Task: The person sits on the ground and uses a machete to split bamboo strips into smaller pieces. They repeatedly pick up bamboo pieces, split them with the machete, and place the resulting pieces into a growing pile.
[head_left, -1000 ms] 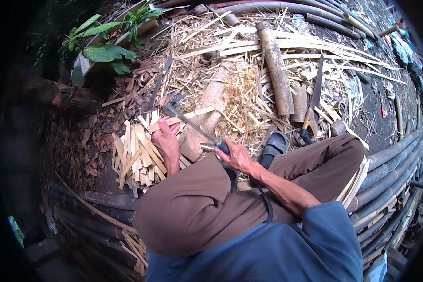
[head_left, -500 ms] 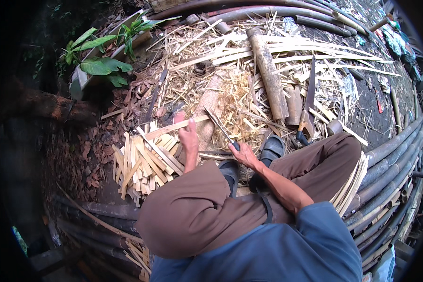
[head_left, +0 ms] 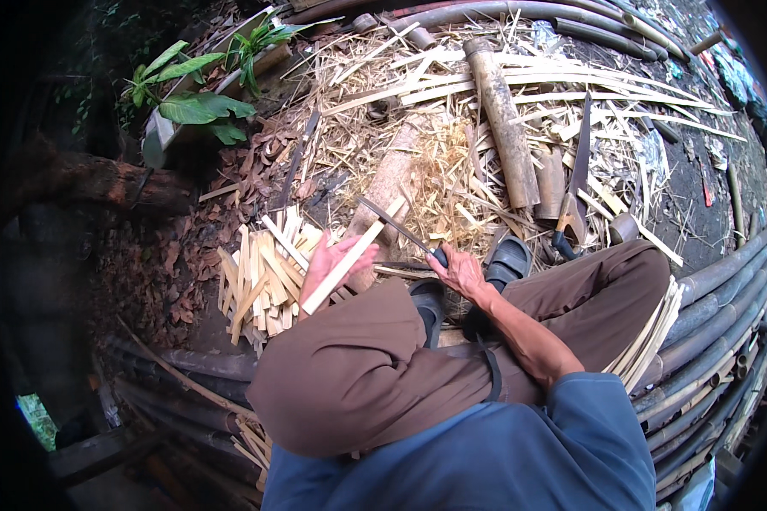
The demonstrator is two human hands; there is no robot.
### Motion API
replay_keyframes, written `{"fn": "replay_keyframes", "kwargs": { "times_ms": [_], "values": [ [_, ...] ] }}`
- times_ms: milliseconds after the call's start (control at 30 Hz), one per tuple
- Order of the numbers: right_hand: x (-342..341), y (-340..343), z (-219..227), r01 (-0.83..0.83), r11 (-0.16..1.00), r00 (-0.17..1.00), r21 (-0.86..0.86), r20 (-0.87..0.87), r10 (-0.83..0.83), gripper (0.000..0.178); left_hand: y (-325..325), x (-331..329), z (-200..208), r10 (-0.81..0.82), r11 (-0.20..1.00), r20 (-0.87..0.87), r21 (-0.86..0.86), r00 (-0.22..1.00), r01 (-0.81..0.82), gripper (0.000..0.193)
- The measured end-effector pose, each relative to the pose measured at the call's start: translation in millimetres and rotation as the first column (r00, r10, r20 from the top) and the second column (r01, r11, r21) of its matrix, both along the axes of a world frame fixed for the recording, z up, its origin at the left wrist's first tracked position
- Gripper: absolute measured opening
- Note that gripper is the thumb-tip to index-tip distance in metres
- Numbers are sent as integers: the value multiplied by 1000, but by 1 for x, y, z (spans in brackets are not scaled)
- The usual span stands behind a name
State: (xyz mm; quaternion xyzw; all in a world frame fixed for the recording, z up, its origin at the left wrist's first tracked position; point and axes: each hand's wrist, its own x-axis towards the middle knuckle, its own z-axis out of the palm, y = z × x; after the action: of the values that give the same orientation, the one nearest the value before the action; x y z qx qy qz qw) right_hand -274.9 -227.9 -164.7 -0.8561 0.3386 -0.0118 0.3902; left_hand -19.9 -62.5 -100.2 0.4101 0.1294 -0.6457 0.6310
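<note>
A pale bamboo strip (head_left: pixel 354 255) lies slanted across the palm of my left hand (head_left: pixel 322 262), held there with its fingers stretched out beneath it. My right hand (head_left: pixel 460 272) is wrapped round the dark handle of a knife (head_left: pixel 400 230). The blade points up and left and crosses the strip near its far end; whether they touch I cannot tell. Beneath both is a light brown log (head_left: pixel 394 166). Close beside my left hand sits a pile of short bamboo strips (head_left: pixel 264 277).
Shavings (head_left: pixel 443 183) cover the ground ahead. A bamboo pole section (head_left: pixel 503 128) and a handsaw (head_left: pixel 581 162) lie to the right. Another long dark blade (head_left: pixel 298 157) is at the left. Long bamboo poles (head_left: pixel 707 289) line the right side, and leafy plants (head_left: pixel 200 106) stand far left.
The bamboo strip has swung from nearly level to a steep slant, its near end toward my knee. My left hand has turned palm up with fingers opened out. The knife stays in my right hand.
</note>
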Motion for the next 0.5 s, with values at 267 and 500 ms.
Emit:
{"fn": "replay_keyframes", "kwargs": {
  "times_ms": [267,500],
  "values": [
    [19,15,-1,4,999,1000,48,9,-5,48,37,-50,58,706,707,298,-268,642,-654,107],
    [20,39,24,-213,977,955,-9,210,210,49,-12,-69,74,316,767,890,-35,329,-641,57]
  ]
}}
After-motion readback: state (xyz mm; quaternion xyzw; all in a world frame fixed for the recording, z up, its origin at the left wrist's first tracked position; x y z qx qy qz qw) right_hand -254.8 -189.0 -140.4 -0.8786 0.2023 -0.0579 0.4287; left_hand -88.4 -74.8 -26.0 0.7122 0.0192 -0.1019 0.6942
